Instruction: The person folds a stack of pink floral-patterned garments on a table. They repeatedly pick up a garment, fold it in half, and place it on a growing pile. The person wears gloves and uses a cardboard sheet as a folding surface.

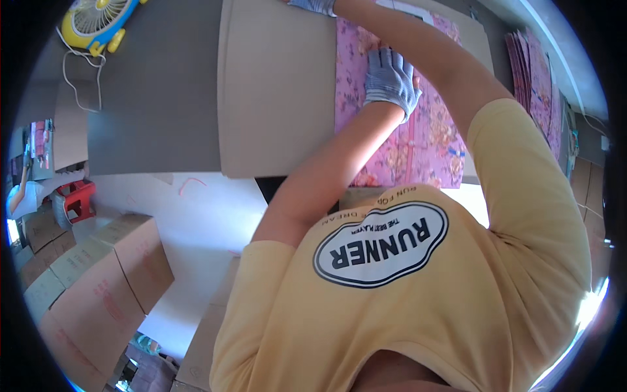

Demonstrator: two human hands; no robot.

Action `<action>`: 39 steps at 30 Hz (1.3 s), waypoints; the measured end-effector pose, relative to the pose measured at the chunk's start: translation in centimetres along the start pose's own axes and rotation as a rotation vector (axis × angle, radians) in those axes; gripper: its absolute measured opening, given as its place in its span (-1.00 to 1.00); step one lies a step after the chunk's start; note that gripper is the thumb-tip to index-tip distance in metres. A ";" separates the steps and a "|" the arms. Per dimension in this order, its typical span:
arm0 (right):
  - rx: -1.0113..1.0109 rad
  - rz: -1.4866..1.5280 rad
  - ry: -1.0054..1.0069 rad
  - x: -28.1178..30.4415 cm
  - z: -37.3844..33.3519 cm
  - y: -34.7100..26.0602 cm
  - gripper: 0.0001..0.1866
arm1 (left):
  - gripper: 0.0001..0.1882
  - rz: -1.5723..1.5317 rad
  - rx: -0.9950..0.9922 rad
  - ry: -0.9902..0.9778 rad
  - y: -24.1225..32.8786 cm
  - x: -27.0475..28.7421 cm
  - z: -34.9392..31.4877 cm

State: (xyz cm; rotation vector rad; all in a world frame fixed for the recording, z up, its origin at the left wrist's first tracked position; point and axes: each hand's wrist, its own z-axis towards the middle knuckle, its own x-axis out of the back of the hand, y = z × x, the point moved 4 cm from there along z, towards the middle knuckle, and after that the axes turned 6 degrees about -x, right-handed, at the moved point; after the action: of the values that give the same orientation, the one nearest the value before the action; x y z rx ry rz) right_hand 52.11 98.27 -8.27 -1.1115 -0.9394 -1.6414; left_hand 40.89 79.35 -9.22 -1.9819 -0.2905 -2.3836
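Observation:
A flat pink floral piece (431, 153), perhaps folded paper or fabric, lies on a large grey-beige board (277, 85). My left hand (392, 81), in a grey knit glove with bare fingertips, rests flat on it with the fingers stretched out. Across and beyond the left hand reaches my right forearm. My right hand (315, 5), also gloved, is at the far edge of the picture over the board; its fingers are cut off or hidden. Near the far end of the floral piece, a white item with a dark edge (408, 8) shows partly behind my right arm.
A yellow and blue fan (98, 16) with a white cord stands at the far left on the grey table (153, 98). More pink floral pieces (535, 85) are stacked at the right. Cardboard boxes (98, 313) and a red stool (78, 199) sit lower left, near another person (25, 199).

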 end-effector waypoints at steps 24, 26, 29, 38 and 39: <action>0.839 0.576 -0.230 8.6 -22.6 -20.9 -0.29 | -0.39 -0.475 -0.196 -0.440 6.7 1.9 -13.6; 0.724 0.643 -0.235 7.5 -20.9 -20.1 -0.30 | -0.36 -0.432 -0.134 -0.390 6.8 1.4 -13.4; 0.490 0.438 -0.315 7.5 -14.4 -15.8 -0.39 | -0.31 -0.312 -0.165 -0.150 6.7 1.0 -13.2; -0.033 0.161 -0.036 -1.5 2.4 4.3 -0.34 | -0.33 -0.294 -0.643 0.040 7.3 -0.5 -14.1; -0.065 0.118 -0.093 -1.0 3.8 4.7 -0.32 | -0.34 -0.190 -0.662 0.005 7.6 -1.1 -14.5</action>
State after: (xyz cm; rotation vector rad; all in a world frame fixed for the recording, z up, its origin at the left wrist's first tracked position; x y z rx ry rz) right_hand 57.74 100.67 -7.61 -1.2730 -0.8674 -1.5452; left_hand 28.10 69.46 -11.87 -2.2607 0.3854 -2.8736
